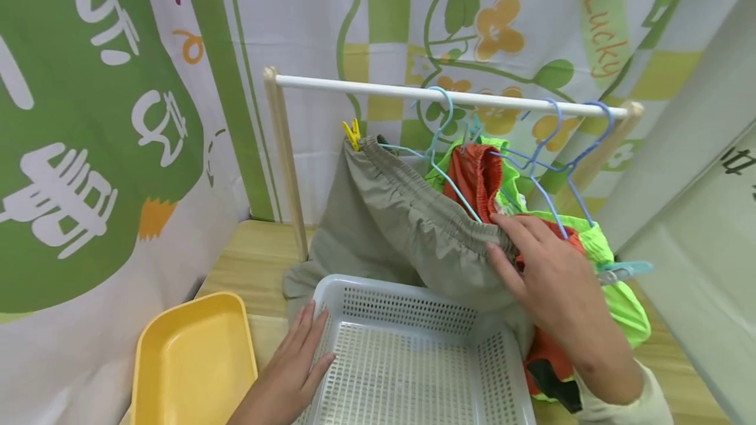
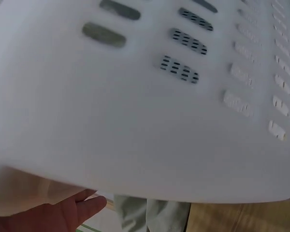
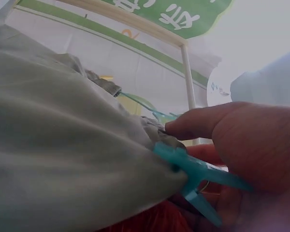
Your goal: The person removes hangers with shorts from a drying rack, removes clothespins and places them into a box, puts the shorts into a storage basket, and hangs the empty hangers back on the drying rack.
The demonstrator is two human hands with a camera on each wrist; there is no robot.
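Grey elastic-waist pants point(image 1: 401, 215) hang from a teal hanger point(image 1: 451, 179) on a small rack, with a yellow clothespin point(image 1: 352, 134) at the left end of the waistband. At the waistband's right end is my right hand point(image 1: 561, 287), its thumb and index finger extended and apart, touching the fabric. A teal clothespin point(image 3: 195, 169) bites the grey cloth within that hand's reach in the right wrist view; from the head the hand hides it. My left hand point(image 1: 295, 359) rests with straight fingers on the left rim of a white perforated basket point(image 1: 401, 287). The basket's wall fills most of the left wrist view.
Red and lime-green clothes point(image 1: 626, 313) hang at the right on blue hangers point(image 1: 575, 162), with another teal clothespin point(image 1: 626, 272) on them. The rack's white rod point(image 1: 366, 87) spans wooden posts. A yellow tray point(image 1: 197, 359) stands left of the basket. Printed curtains point(image 1: 283, 12) enclose the back.
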